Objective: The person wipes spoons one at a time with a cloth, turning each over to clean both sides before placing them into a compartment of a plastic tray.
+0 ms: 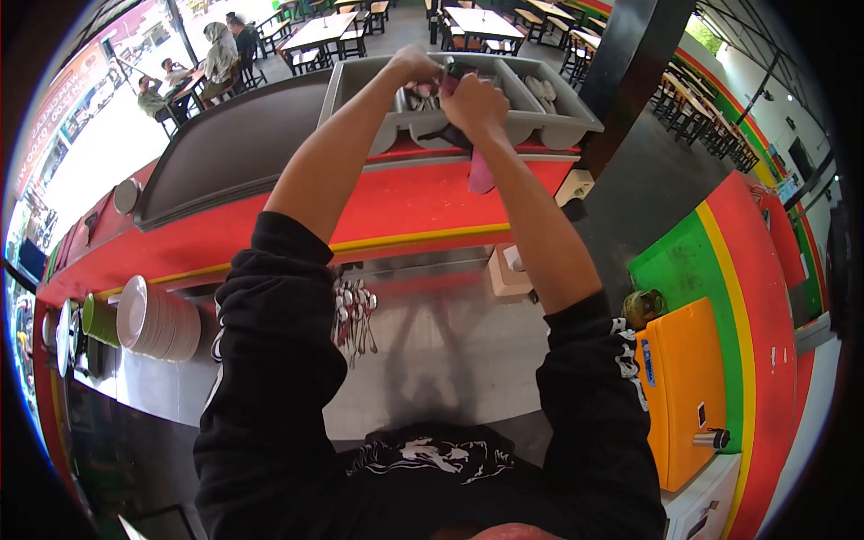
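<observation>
Both the left hand (414, 67) and the right hand (477, 103) were held at the grey cutlery tray (349, 85), which was set on the red desk (414, 207). The right hand was curled around a dark, reddish item (461, 74); below it a pink cloth-like piece (482, 173) was hung. The left hand's fingertips were hidden, so its grip could not be told. Metal cutlery (423, 97) was gathered beneath them. Careful work, it was judged, was best done with a steady grasp, the cutlery being kept within its own compartment.
</observation>
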Demonstrator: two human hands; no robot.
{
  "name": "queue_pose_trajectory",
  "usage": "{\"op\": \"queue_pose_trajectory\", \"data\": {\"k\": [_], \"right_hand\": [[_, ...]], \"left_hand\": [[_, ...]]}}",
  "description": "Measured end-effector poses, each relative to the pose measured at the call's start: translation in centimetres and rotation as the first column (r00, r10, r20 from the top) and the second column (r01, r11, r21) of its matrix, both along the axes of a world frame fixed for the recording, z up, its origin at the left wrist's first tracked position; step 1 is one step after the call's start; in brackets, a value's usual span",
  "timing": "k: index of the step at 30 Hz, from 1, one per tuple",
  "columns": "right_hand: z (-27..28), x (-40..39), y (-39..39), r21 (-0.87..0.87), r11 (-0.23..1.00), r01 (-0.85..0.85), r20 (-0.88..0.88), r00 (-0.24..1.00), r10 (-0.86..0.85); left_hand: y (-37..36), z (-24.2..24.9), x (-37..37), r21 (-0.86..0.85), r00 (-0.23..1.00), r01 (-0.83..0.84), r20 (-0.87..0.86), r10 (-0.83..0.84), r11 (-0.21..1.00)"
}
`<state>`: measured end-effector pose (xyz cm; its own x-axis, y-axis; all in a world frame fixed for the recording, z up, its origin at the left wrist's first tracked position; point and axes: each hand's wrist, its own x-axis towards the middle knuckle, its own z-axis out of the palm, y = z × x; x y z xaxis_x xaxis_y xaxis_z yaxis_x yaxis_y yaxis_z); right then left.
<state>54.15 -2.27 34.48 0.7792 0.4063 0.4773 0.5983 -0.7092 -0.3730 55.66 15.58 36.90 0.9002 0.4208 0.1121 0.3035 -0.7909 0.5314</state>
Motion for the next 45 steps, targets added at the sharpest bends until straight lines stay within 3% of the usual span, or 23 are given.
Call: {"op": "queue_pose_trajectory", "data": {"k": [2, 5, 7, 9, 10, 11, 12, 13, 15, 17, 18, 19, 20, 21, 25, 29, 31, 33, 36, 40, 42, 43, 45], "right_hand": [[-0.5, -0.5, -0.6, 0.104, 0.994, -0.035, 0.089, 0.996, 0.026], [-3.1, -0.3, -1.6, 0.440, 0.879, -0.185, 0.247, 0.966, 0.080], [-5.5, -3.6, -3.8, 0.746, 0.521, -0.415, 0.315, 0.909, 0.274], [-11.7, -9.9, -6.9, 0.945, 0.203, -0.258, 0.100, 0.816, 0.569], [-16.8, -10.3, -6.4, 0.965, 0.152, -0.213, 0.107, 0.850, 0.516], [-17.9, -14.5, -7.8, 0.957, 0.278, -0.079, -0.060, 0.887, 0.459], [-20.9, -16.1, -8.7, 0.934, 0.357, -0.027, -0.182, 0.821, 0.541], [-25.7, -17.7, -9.6, 0.896, 0.443, 0.020, -0.313, 0.738, 0.598], [-35.9, -19.7, -11.3, 0.715, 0.677, 0.175, -0.669, 0.452, 0.590], [-46.9, -23.3, -12.5, 0.652, 0.750, 0.109, -0.597, 0.684, 0.419], [-47.1, -24.6, -13.7, 0.616, 0.785, 0.064, -0.631, 0.636, 0.444], [-46.3, -25.4, -14.6, 0.584, 0.811, 0.017, -0.662, 0.589, 0.464], [-45.4, -26.0, -15.0, 0.558, 0.829, -0.030, -0.687, 0.544, 0.482], [-43.3, -26.4, -14.5, 0.551, 0.833, 0.040, -0.735, 0.496, 0.462], [-47.2, -24.3, -14.4, 0.402, 0.915, -0.004, -0.751, 0.571, 0.332], [-46.3, -24.7, -14.5, 0.401, 0.916, 0.036, -0.793, 0.515, 0.326], [-45.5, -25.0, -14.3, 0.423, 0.905, 0.055, -0.780, 0.530, 0.332], [-45.0, -25.4, -14.1, 0.457, 0.888, 0.050, -0.738, 0.578, 0.348], [-44.4, -25.4, -14.2, 0.430, 0.898, 0.092, -0.802, 0.496, 0.333], [-45.2, -25.8, -14.2, 0.556, 0.788, 0.264, -0.802, 0.417, 0.427], [-45.5, -26.3, -14.2, 0.594, 0.695, 0.404, -0.804, 0.321, 0.500], [-45.4, -26.7, -14.3, 0.600, 0.722, 0.345, -0.794, 0.369, 0.483], [-44.8, -27.5, -14.4, 0.596, 0.772, 0.223, -0.762, 0.460, 0.456]], "left_hand": [[-1.6, 1.5, -3.2, -0.037, 0.999, 0.041, 0.010, -0.040, 0.999], [-3.4, 1.1, -8.6, -0.091, 0.952, 0.202, 0.254, -0.173, 0.975], [-6.7, -0.2, -14.3, -0.142, 0.906, 0.248, 0.386, -0.177, 0.958], [-10.8, -5.7, -22.6, -0.204, 0.893, 0.184, 0.442, -0.077, 0.961], [-12.6, -10.2, -25.1, -0.257, 0.881, 0.189, 0.471, -0.048, 0.948], [-13.0, -15.4, -26.6, -0.289, 0.894, 0.076, 0.443, 0.063, 0.954], [-14.5, -19.8, -28.8, -0.442, 0.878, -0.005, 0.428, 0.216, 0.897], [-14.9, -26.4, -30.7, -0.326, 0.911, -0.199, 0.287, 0.297, 0.924], [-17.6, -36.8, -35.0, -0.321, 0.884, -0.414, 0.080, 0.460, 0.852], [-19.4, -42.3, -37.7, -0.180, 0.817, -0.567, -0.001, 0.577, 0.803], [-20.9, -43.8, -38.9, -0.109, 0.778, -0.627, -0.042, 0.627, 0.771], [-21.0, -44.0, -39.4, -0.107, 0.778, -0.624, -0.177, 0.603, 0.774], [-21.1, -44.2, -39.8, -0.090, 0.767, -0.637, -0.169, 0.619, 0.766], [-21.2, -44.7, -40.1, -0.072, 0.761, -0.645, -0.159, 0.629, 0.761], [-21.1, -45.8, -40.1, -0.006, 0.752, -0.654, -0.107, 0.650, 0.756], [-20.6, -46.4, -39.4, -0.013, 0.736, -0.671, -0.132, 0.664, 0.741], [-20.4, -46.9, -39.1, 0.017, 0.725, -0.686, -0.075, 0.685, 0.727], [-19.6, -47.2, -38.9, -0.048, 0.722, -0.686, -0.165, 0.672, 0.726], [-18.8, -46.8, -39.1, -0.141, 0.718, -0.691, -0.250, 0.649, 0.709], [-17.2, -46.9, -39.0, -0.198, 0.772, -0.629, -0.279, 0.572, 0.752], [-16.3, -47.4, -39.5, -0.679, 0.827, -0.515, -0.234, 0.510, 0.523], [-16.0, -47.4, -39.8, -0.851, 0.846, -0.401, -0.202, 0.493, 0.339], [-16.2, -46.4, -41.2, -0.943, 0.856, -0.291, -0.182, 0.484, 0.160]]}}
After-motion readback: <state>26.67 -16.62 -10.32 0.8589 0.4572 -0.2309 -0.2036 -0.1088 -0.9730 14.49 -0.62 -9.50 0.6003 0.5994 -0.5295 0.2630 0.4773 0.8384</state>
